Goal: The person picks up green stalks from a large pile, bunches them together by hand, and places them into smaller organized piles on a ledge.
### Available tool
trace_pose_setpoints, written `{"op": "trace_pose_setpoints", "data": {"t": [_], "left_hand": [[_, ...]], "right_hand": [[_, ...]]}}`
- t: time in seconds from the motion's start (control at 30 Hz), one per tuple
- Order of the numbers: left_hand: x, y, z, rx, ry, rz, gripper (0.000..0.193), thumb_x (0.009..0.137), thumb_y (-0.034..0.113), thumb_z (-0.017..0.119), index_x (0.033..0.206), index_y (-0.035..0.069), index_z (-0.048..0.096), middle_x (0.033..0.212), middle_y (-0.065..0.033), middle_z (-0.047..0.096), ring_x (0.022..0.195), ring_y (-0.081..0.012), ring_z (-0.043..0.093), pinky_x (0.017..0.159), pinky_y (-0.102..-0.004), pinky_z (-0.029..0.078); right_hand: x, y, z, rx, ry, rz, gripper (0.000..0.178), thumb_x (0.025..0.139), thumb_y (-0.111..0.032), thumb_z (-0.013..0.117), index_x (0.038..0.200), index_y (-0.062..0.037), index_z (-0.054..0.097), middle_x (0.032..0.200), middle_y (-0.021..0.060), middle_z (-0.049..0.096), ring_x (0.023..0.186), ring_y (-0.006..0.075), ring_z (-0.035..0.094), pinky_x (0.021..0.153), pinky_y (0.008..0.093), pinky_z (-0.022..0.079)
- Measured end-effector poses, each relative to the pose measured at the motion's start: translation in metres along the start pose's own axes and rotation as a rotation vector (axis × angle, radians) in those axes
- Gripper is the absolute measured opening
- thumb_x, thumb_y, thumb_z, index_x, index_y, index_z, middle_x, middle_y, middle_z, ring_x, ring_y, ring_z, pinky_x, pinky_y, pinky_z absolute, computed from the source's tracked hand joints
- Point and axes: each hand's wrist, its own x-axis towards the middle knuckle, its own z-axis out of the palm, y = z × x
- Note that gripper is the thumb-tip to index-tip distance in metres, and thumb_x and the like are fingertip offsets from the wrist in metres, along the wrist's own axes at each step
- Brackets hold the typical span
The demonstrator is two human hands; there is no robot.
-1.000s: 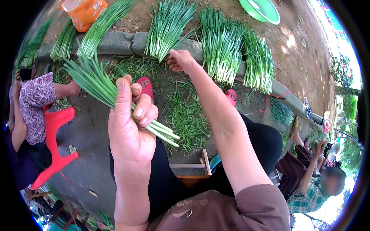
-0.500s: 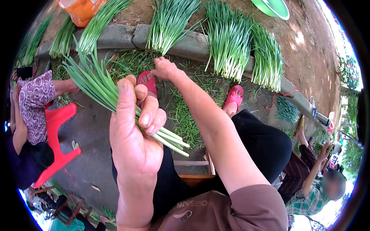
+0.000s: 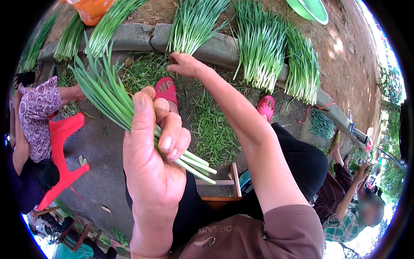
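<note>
My left hand [image 3: 155, 159], palm toward me, is closed around a small bunch of garlic chives [image 3: 114, 101]. Their green leaves fan out to the upper left, and the pale stem ends stick out at the lower right. My right arm is stretched forward; my right hand [image 3: 186, 65] is just below the pale ends of a large chive bundle [image 3: 194, 26] lying on the stone kerb. Its thumb and fingers are apart, and nothing shows between them. Whether the fingertips touch the bundle I cannot tell.
More chive bundles [image 3: 261, 47] lie along the kerb [image 3: 129, 36]. Cut scraps [image 3: 211, 129] litter the ground between my pink sandals. Beyond stand an orange bag [image 3: 92, 11] and a green basin [image 3: 311, 9]. People sit either side, one by a red plastic stool [image 3: 62, 142].
My right hand has moved a little forward, closer to the large bundle's stem ends, and its thumb and fingers have spread. My left hand keeps its hold on the chives, almost still.
</note>
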Motion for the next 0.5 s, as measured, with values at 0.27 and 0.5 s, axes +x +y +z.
{"op": "trace_pose_setpoints", "data": {"t": [0.27,0.5], "left_hand": [[-0.001,-0.004,-0.001,-0.015,-0.042,0.02,0.021,0.092,0.019,0.052,0.107,0.003,0.052,0.085,-0.0043,0.054,0.062,-0.0102,0.044,0.051,-0.0232,0.036],[0.003,-0.021,0.009,0.008,-0.035,0.04,0.023,0.088,0.012,0.055,0.109,0.003,0.054,0.09,-0.0052,0.058,0.084,-0.0159,0.056,0.076,-0.0348,0.049]], "right_hand": [[-0.04,-0.034,-0.039,-0.044,-0.111,-0.121,0.04,0.08,-0.026,0.057,0.108,0.0022,0.057,0.096,0.0177,0.063,0.088,0.0266,0.062,0.08,0.035,0.049],[-0.161,-0.137,-0.138,0.365,-0.011,0.029,0.031,0.088,-0.024,0.052,0.105,0.0022,0.056,0.088,0.0079,0.062,0.075,0.0134,0.06,0.068,0.0283,0.05]]}}
